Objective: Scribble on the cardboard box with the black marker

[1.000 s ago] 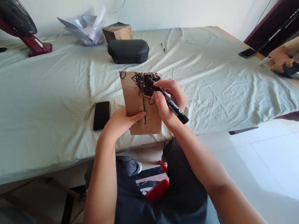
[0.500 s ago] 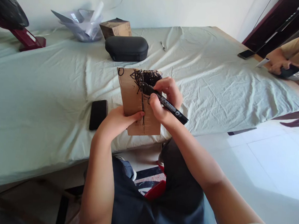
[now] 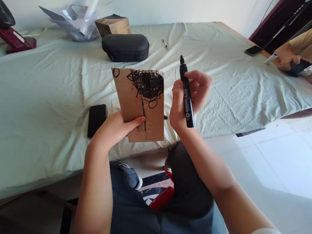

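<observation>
My left hand [image 3: 123, 123] grips a brown cardboard box [image 3: 150, 125] by its lower left side, thumb on the front face and the other fingers hidden behind. Black scribbles cover the box's upper right part, with small loops beneath them and a circle in the top left corner. A dark line runs down its middle. To the right of the box, apart from it, my right hand [image 3: 192, 94] is closed around a black marker [image 3: 187, 96], its uncapped tip pointing up and away. Just beside the box's right edge, a small black piece [image 3: 166, 117] shows on the cloth, mostly hidden.
A pale green cloth [image 3: 47, 98] covers the table. A phone [image 3: 97, 120] lies left of the box. Behind stand a black case [image 3: 125, 48], a carton [image 3: 113, 25], a clear plastic bag [image 3: 79, 28] and a pen [image 3: 165, 44]. Another person's hand [image 3: 290, 63] holds a dark object at right.
My right hand has lifted the marker off the cardboard and moved it right, turning its tip upward. The scribbled area is now uncovered. My left hand keeps its hold; the view has shifted slightly.
</observation>
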The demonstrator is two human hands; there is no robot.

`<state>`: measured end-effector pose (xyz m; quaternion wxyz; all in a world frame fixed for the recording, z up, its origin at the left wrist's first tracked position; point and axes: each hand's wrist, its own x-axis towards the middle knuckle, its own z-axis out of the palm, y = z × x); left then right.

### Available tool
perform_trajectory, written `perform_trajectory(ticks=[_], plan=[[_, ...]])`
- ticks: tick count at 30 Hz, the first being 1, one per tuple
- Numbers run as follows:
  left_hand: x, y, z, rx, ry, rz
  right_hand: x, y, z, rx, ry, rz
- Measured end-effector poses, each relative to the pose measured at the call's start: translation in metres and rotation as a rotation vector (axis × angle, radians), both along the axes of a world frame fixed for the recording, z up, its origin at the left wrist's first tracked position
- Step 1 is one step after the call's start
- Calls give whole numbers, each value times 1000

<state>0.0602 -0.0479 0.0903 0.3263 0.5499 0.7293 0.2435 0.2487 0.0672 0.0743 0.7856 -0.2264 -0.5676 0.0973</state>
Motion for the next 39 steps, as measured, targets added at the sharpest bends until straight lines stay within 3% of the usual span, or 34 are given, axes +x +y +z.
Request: perform_trajectory(ticks=[4, 9, 17, 22, 29, 39], plan=[[-1, 3, 0, -4, -6, 19, 1, -7, -7, -143, -127, 6], [1, 5, 1, -10, -10, 31, 2, -13, -11, -161, -236, -56], [2, 9, 5, 3, -51, 13, -1, -7, -14, -251, -248, 98], [1, 9, 4, 14, -56, 3, 2, -10, -10, -210, -309, 91], [5, 10, 9, 31, -43, -9, -2, -22, 3, -57, -184, 152], [6, 10, 6, 29, -28, -5, -4, -24, -1, -235, -286, 53]])
